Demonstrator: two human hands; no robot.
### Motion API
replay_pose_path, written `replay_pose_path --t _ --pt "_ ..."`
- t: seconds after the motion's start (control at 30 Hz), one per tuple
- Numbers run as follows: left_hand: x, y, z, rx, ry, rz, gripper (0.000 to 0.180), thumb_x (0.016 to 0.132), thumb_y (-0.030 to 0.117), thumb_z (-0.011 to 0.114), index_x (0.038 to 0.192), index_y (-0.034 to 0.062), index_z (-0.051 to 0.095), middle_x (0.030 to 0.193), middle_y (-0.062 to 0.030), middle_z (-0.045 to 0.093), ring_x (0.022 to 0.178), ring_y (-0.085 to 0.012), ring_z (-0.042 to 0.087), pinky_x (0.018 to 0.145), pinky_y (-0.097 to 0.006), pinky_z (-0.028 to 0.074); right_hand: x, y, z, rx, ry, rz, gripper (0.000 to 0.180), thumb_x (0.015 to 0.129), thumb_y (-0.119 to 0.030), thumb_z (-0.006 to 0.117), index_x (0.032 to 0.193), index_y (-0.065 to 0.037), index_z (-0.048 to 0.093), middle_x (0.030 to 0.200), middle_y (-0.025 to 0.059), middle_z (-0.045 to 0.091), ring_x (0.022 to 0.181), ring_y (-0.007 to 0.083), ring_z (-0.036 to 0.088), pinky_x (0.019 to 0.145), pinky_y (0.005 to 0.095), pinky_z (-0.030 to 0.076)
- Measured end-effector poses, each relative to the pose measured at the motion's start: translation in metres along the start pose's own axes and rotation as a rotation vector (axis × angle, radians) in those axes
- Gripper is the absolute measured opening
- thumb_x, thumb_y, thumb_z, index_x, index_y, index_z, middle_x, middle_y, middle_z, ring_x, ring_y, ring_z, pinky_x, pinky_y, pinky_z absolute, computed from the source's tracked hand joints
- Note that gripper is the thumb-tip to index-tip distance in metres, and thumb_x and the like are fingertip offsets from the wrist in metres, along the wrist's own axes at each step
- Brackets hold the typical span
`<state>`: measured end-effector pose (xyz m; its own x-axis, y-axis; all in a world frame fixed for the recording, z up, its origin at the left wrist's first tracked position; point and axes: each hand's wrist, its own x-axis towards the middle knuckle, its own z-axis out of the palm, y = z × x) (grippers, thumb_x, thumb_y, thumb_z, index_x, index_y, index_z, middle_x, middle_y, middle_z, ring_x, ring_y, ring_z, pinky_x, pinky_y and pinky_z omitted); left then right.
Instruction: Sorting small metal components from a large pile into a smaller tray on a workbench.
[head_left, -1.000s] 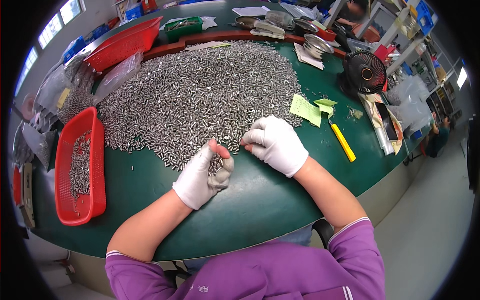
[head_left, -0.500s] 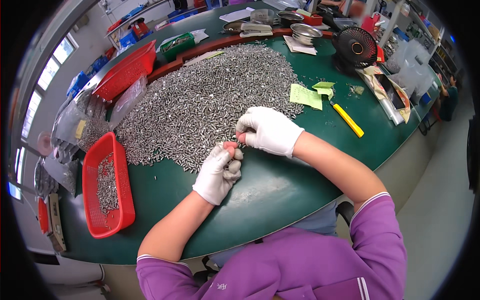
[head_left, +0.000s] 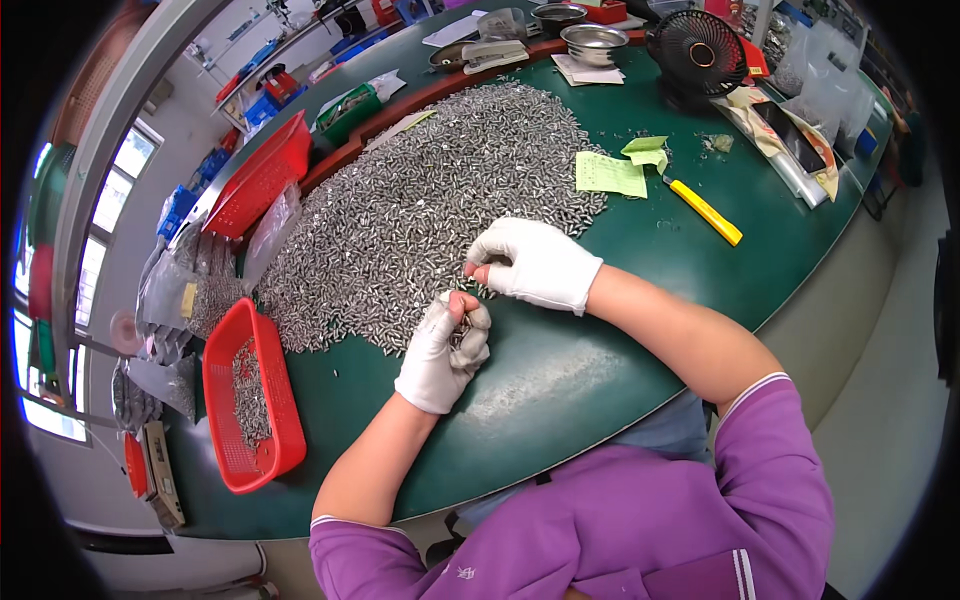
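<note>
A wide heap of small silver metal parts point(head_left: 430, 210) covers the middle of the green table point(head_left: 560, 370). My left hand point(head_left: 443, 352), in a white glove, is curled shut around a handful of these parts at the heap's near edge. My right hand point(head_left: 530, 262), also gloved, rests palm down on the heap's edge just right of it. Its fingertips pinch at parts close to my left hand's fingers.
A red mesh basket point(head_left: 250, 400) holding some metal parts lies left of my left hand. A bigger red basket point(head_left: 265, 175) and plastic bags point(head_left: 190, 290) stand at the far left. Green paper slips point(head_left: 615, 170), a yellow utility knife point(head_left: 705, 212), a black fan point(head_left: 697, 52) and metal bowls point(head_left: 592, 42) lie to the right and back.
The view has swung left and tilted. My two hands have come closer together at the heap's edge, the left one staying curled around parts.
</note>
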<state>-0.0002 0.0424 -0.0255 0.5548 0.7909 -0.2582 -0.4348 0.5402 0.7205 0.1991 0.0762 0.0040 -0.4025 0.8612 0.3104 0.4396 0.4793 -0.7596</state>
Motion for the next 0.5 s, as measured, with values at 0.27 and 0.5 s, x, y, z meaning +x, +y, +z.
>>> replay_pose_path --t 0.27,0.5 --pt "-0.005 0.003 -0.012 -0.078 -0.028 0.005 0.03 0.094 0.037 0.046 0.106 0.0099 0.053 0.09 -0.005 0.057 0.056 -0.0095 0.041 0.053 -0.023 0.034 -0.002 0.009 0.005 -0.492 -0.112 -0.247 0.007 0.073 -0.021 0.066 0.078 -0.016 0.069 0.079 0.0057 0.061 0.079 0.026 0.061 0.07 0.0394 0.049" --pt "-0.021 0.003 0.0 -0.113 0.06 0.003 0.038 0.092 0.039 0.049 0.109 0.0062 0.058 0.091 -0.0061 0.058 0.054 -0.0098 0.036 0.049 -0.022 0.031 -0.006 0.01 0.012 -0.561 -0.12 -0.074 0.01 0.074 -0.02 0.064 0.079 -0.012 0.068 0.08 0.0086 0.064 0.082 0.0289 0.062 0.072 0.0412 0.049"
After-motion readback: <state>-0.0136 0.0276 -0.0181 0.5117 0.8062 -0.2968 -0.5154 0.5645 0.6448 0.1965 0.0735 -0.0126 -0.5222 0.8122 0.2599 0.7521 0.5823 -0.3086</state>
